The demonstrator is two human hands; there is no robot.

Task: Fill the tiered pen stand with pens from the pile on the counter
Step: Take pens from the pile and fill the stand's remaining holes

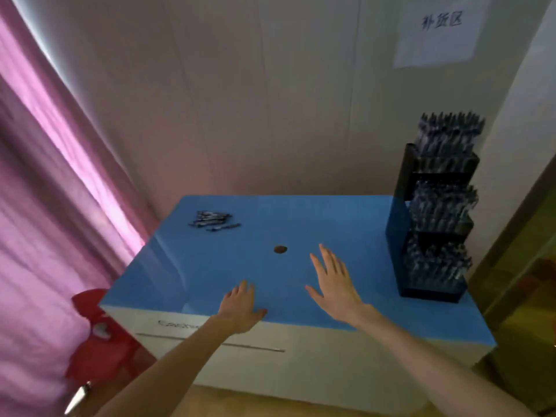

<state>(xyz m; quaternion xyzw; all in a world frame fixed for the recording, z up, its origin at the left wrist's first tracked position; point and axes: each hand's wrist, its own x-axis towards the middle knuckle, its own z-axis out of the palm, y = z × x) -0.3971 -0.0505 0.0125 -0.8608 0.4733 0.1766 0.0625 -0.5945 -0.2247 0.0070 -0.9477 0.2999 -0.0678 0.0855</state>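
Observation:
A small pile of dark pens point(213, 221) lies at the far left of the blue counter top point(346, 224). A black tiered pen stand point(433, 215) stands at the counter's right side, its three tiers packed with several dark pens. My left hand point(240, 308) rests flat near the counter's front edge, fingers relaxed and holding nothing. My right hand point(334, 281) hovers over the counter's middle with fingers spread straight, also holding nothing. Both hands are well apart from the pile and the stand.
A small dark round hole point(280, 249) sits mid-counter. A pink curtain point(54, 191) hangs at left, with a red object point(99, 335) below it. A paper sign point(439, 28) is stuck on the wall above the stand. A drawer handle point(210, 343) runs along the white cabinet front.

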